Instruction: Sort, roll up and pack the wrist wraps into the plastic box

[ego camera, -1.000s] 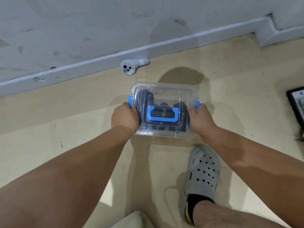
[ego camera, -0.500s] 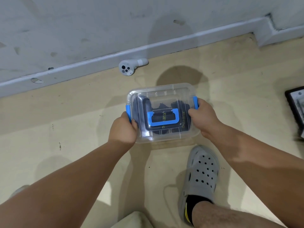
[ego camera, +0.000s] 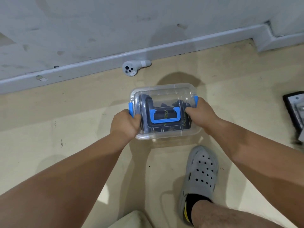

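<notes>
**A:** Where are the dark rolled wrist wraps (ego camera: 164, 125) lying?

**B:** They are sitting inside the clear plastic box (ego camera: 164, 94) with the blue carry handle (ego camera: 166, 120). The lid is on. The box is hanging low over the beige floor (ego camera: 82, 112) or resting on it; I cannot tell which.

**A:** And the hands?

**B:** The left hand (ego camera: 124, 125) is gripping the box's left end beside the blue latch (ego camera: 131, 109). The right hand (ego camera: 203, 112) is clasping the right end, thumb on the lid.

**A:** Which step, then?

**B:** Packing is looking finished and closing is underway, I'd judge. Next, both side latches are needing an even press.
</notes>
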